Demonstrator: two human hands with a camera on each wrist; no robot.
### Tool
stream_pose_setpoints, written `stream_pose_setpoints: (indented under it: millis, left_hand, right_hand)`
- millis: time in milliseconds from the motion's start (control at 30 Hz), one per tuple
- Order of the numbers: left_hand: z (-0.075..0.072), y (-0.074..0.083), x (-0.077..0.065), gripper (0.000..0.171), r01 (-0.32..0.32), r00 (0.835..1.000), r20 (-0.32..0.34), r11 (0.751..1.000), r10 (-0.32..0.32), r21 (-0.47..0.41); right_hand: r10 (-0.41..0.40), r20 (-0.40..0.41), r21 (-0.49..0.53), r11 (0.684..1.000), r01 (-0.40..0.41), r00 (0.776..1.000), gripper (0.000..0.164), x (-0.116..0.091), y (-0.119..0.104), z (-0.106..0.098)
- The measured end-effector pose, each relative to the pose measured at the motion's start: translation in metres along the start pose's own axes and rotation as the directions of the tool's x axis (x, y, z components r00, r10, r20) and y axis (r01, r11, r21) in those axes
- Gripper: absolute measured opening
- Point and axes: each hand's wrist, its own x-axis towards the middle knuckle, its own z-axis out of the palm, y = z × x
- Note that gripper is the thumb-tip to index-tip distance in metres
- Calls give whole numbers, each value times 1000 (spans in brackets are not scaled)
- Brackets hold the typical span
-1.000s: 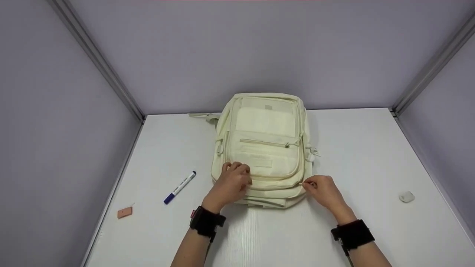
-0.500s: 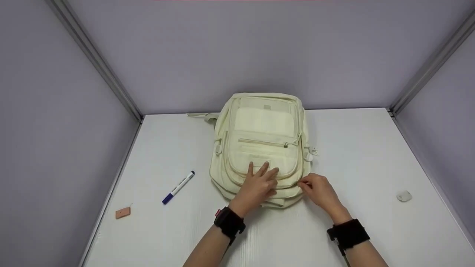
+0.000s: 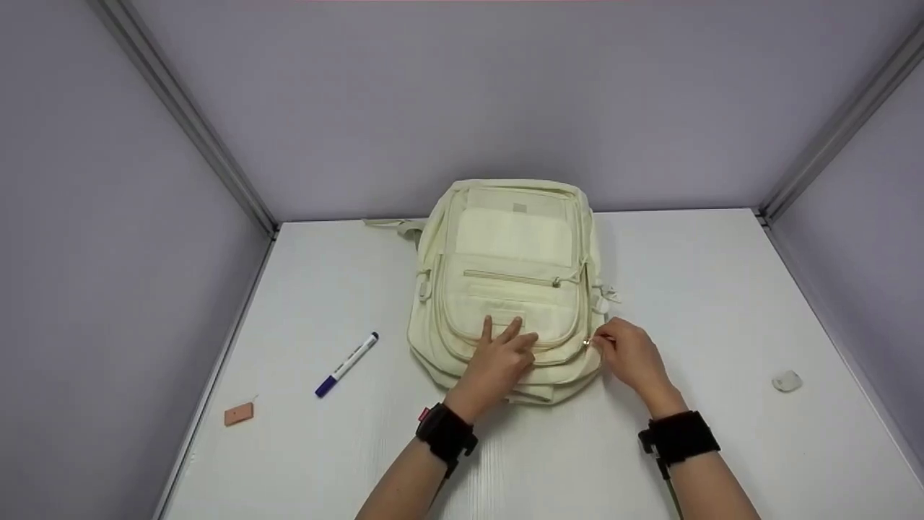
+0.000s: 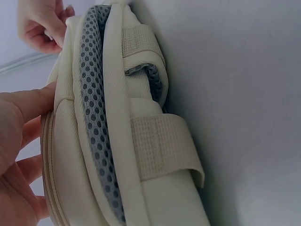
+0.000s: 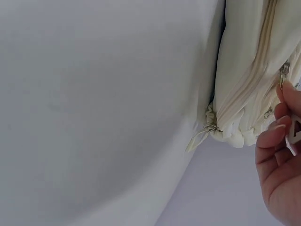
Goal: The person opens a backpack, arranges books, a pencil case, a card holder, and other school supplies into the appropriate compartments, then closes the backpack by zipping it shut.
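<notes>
A cream backpack (image 3: 520, 238) lies front side up on the white table, its top toward the back wall. My left hand (image 3: 499, 372) rests on its lower front with fingers spread. In the left wrist view, the thumb (image 4: 35, 101) touches the fabric beside a zipper track, above grey mesh padding (image 4: 94, 108). At the bag's lower right side, my right hand (image 3: 632, 357) pinches a zipper pull; the right wrist view shows its metal slider (image 5: 284, 70) at the fingertips. Part of the pull is hidden by the fingers.
Left of the bag lie a marker (image 3: 346, 365) with a dark blue cap and a small pinkish-brown block (image 3: 239, 414). A small whitish object (image 3: 787, 381) lies far right. Grey panels (image 3: 505, 94) enclose the table's back and sides.
My left hand has shifted right from the bag's lower left edge, and its fingers have spread over the front. My right hand has moved slightly up the right side with the zipper pull.
</notes>
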Motion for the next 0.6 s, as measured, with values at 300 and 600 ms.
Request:
stream_pose_setpoints:
  millis: [300, 600]
  left_hand:
    - [-1, -3, -2, 11, 1, 1000, 1, 996, -1, -85]
    - [1, -5, -5, 14, -15, 1000, -18, 989, 13, -145]
  right_hand:
    - [24, -56, -59, 998, -28, 998, 5, 29, 10, 3]
    - [11, -159, -104, 994, -28, 987, 6, 61, 16, 4]
